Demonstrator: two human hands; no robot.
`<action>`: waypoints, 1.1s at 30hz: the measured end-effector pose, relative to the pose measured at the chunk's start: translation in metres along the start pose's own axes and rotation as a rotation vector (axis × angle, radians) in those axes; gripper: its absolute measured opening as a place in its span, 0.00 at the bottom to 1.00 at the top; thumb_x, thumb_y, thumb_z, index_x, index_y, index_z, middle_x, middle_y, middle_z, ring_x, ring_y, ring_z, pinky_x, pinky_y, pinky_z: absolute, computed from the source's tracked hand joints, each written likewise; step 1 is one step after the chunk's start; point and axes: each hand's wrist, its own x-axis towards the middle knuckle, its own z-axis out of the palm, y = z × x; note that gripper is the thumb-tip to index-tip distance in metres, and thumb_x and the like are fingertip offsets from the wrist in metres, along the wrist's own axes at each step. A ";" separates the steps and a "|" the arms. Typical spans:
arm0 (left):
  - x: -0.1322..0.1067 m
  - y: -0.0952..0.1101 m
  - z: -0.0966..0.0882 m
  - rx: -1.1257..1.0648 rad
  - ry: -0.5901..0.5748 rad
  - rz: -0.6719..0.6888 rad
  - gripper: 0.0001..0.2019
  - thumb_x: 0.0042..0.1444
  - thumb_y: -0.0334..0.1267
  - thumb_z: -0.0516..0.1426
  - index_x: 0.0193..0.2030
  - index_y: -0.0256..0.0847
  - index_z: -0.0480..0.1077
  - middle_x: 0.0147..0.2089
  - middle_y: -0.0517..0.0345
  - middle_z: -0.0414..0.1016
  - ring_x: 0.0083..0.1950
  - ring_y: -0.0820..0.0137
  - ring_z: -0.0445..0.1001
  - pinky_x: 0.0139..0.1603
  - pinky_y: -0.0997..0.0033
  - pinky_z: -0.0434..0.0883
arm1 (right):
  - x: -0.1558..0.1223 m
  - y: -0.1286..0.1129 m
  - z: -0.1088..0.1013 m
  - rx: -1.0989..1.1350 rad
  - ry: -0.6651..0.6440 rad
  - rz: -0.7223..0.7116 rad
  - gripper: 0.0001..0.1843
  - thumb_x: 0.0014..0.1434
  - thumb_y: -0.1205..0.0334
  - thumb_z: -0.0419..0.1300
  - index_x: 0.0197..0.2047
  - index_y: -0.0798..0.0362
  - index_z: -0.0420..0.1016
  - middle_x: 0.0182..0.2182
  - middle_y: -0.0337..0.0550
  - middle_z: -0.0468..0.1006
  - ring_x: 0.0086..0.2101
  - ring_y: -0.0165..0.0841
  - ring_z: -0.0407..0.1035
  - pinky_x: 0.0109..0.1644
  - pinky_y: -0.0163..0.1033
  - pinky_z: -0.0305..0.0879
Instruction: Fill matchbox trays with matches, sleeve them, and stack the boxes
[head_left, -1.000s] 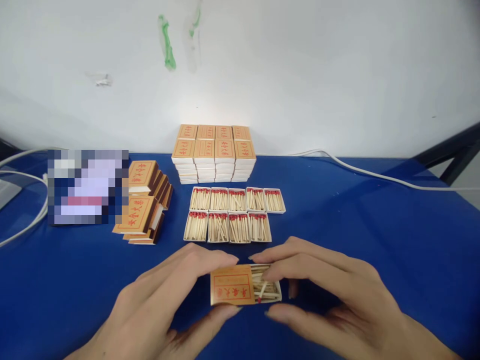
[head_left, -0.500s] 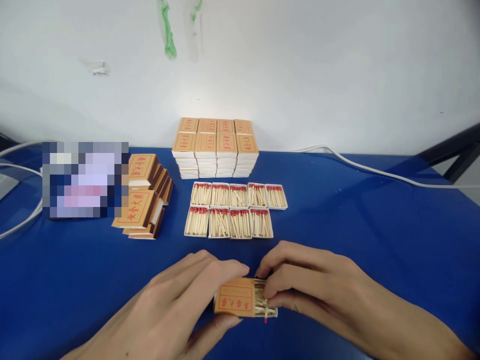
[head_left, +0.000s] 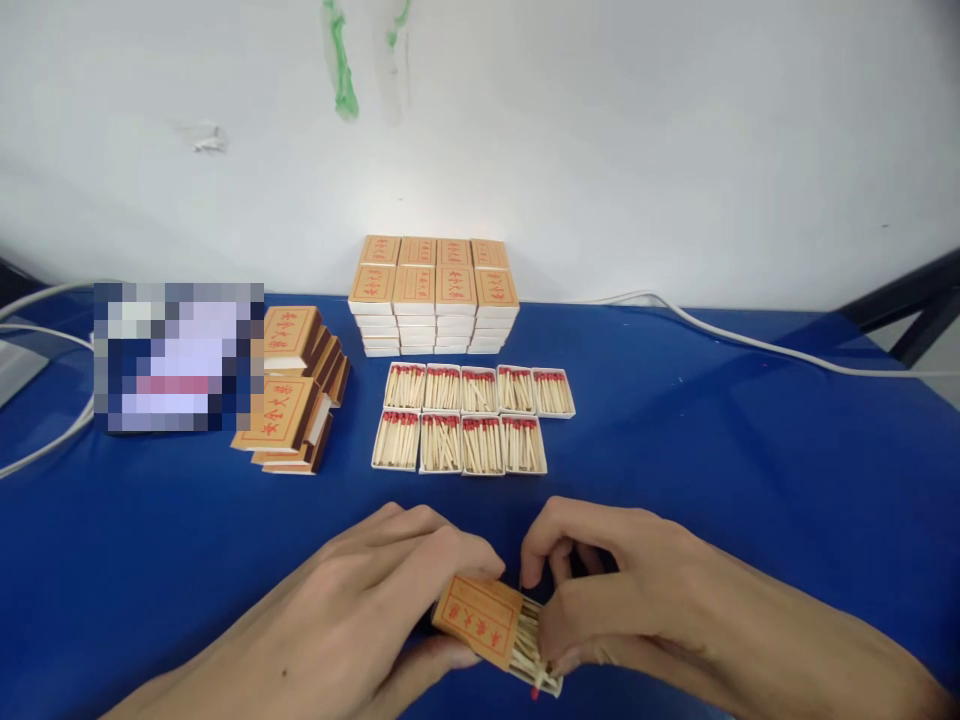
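Note:
A half-open matchbox lies tilted between my hands, its tan label printed with red characters. My left hand grips the sleeve, fingers on the far side and thumb on the near side. From the right end the white tray sticks out, filled with matches. One match with a red head pokes over the tray's near edge. Thumb and forefinger of my right hand are bent together at the exposed matches; what lies between the fingertips is hidden.
Two rows of open trays of matches lie beyond my hands on the blue table. Stacked matchboxes stand against the wall. A loose pile of sleeves sits at left beside a pixelated object. A white cable runs behind at right.
The matchbox has turned, with its open end swung toward me. My right hand has shifted a little nearer along with it, its forefinger lifted and more curled.

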 end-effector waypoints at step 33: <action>0.000 -0.002 0.011 0.119 0.216 0.002 0.23 0.74 0.29 0.63 0.70 0.54 0.68 0.53 0.63 0.85 0.49 0.67 0.86 0.52 0.70 0.84 | 0.007 0.005 0.016 -0.441 0.364 -0.143 0.14 0.87 0.67 0.54 0.51 0.54 0.80 0.43 0.45 0.84 0.41 0.38 0.74 0.42 0.43 0.76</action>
